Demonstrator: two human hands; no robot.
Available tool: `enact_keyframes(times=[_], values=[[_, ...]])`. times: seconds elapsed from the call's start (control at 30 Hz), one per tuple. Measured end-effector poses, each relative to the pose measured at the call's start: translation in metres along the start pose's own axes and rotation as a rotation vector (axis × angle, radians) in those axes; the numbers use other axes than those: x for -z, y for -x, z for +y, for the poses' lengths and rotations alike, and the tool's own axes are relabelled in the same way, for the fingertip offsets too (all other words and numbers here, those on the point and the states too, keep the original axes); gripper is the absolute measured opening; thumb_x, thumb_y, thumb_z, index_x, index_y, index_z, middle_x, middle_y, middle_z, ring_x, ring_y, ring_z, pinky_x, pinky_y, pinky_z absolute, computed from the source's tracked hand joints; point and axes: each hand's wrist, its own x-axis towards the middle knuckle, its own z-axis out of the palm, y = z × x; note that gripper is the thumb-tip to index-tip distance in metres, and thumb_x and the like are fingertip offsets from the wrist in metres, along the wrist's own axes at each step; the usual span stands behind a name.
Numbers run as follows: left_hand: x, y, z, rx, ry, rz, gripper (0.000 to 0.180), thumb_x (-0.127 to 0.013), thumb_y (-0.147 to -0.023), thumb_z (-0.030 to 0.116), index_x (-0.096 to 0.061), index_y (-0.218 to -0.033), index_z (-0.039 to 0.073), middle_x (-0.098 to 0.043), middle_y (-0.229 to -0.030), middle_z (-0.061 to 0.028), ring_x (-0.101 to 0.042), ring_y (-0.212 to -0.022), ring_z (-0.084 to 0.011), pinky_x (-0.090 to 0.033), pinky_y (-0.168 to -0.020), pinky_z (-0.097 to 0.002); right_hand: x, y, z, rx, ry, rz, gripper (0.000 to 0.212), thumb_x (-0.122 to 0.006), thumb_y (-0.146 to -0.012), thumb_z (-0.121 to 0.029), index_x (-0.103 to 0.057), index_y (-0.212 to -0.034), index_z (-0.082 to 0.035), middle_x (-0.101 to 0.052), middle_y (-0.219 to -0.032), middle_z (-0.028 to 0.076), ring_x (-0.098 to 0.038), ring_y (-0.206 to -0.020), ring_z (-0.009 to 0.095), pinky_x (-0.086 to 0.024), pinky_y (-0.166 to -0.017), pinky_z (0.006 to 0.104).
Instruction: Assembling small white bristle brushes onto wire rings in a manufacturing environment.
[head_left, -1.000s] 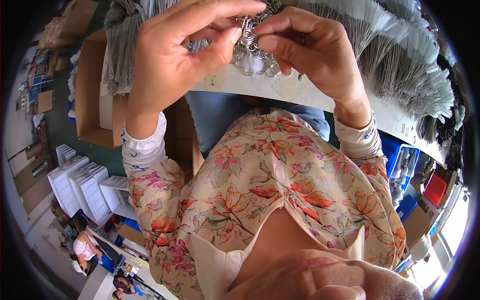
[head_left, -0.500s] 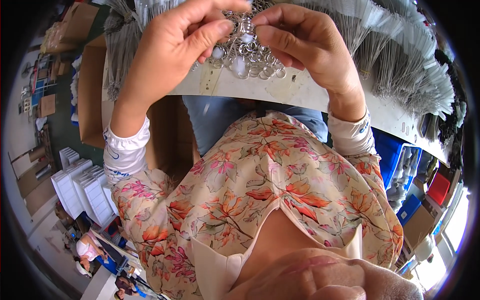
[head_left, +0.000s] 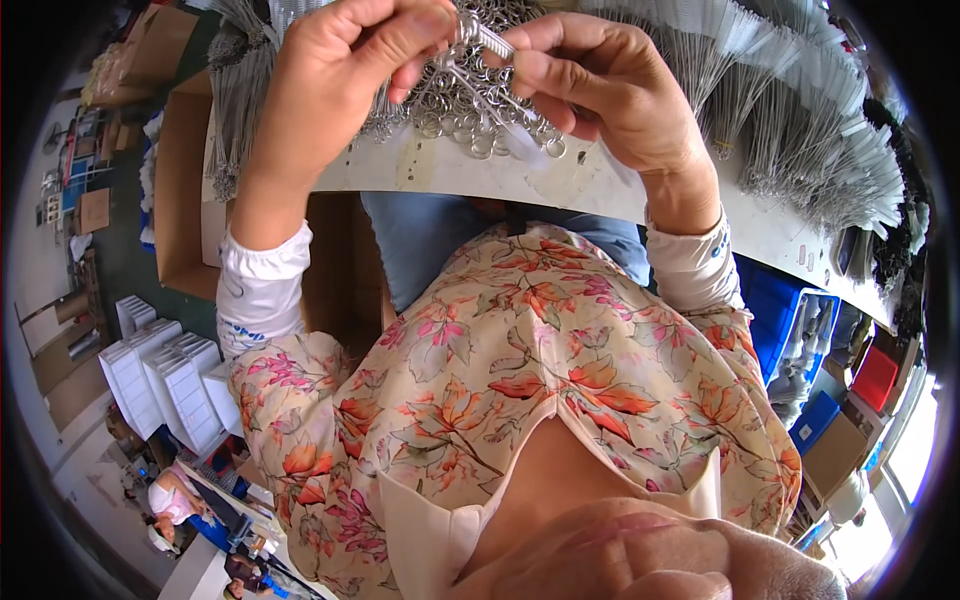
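Metal ring row (head_left: 492, 40), one: in the air between the two hands, above the table (head_left: 400, 165); long axis slanting from upper left down to lower right. Right hand (head_left: 625, 95): thumb and forefinger pinching the row's lower-right end. Left hand (head_left: 335, 75): at the upper-left end, fingertips drawn together; whether they grip a ring cannot be told. Loose rings (head_left: 463, 125), a heap: on the table, below the row. Wire bundles (head_left: 775, 115): beyond the right hand.
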Motion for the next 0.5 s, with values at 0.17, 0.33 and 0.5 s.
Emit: enact_keyframes(times=[0.17, 0.33, 0.5], values=[[-0.009, -0.005, 0.017, 0.128, 0.467, 0.013, 0.018, -0.053, -0.092, 0.014, -0.059, -0.096, -0.002, -0.055, -0.07, -0.0016, -0.048, -0.055, -0.0047, -0.039, -0.049, -0.0183, 0.008, 0.004, 0.01, -0.05, -0.022, -0.005, 0.017, -0.058, -0.088, -0.013, -0.064, -0.1, -0.002, -0.062, -0.074, 0.003, -0.049, -0.051, 0.004, -0.034, -0.039, 0.0149], [-0.006, -0.006, 0.009, -0.063, -0.266, -0.011, 0.016, -0.052, -0.091, 0.01, -0.061, -0.091, -0.004, -0.061, -0.086, -0.0078, -0.055, -0.066, -0.0102, -0.045, -0.061, -0.0212, 0.003, 0.004, 0.001, -0.041, -0.036, 0.026, 0.017, -0.058, -0.088, -0.013, -0.064, -0.1, -0.002, -0.061, -0.072, 0.003, -0.05, -0.054, 0.005, -0.036, -0.042, 0.0166], [-0.018, -0.01, -0.003, -0.113, 0.612, 0.096, 0.017, -0.052, -0.091, 0.013, -0.063, -0.093, 0.0, -0.062, -0.106, -0.0128, -0.058, -0.097, -0.0201, -0.045, -0.087, -0.0308, -0.008, -0.004, 0.004, -0.109, -0.183, 0.03, 0.014, -0.064, -0.085, -0.01, -0.064, -0.093, 0.001, -0.064, -0.076, 0.002, -0.057, -0.065, 0.006, -0.045, -0.058, 0.0172]])
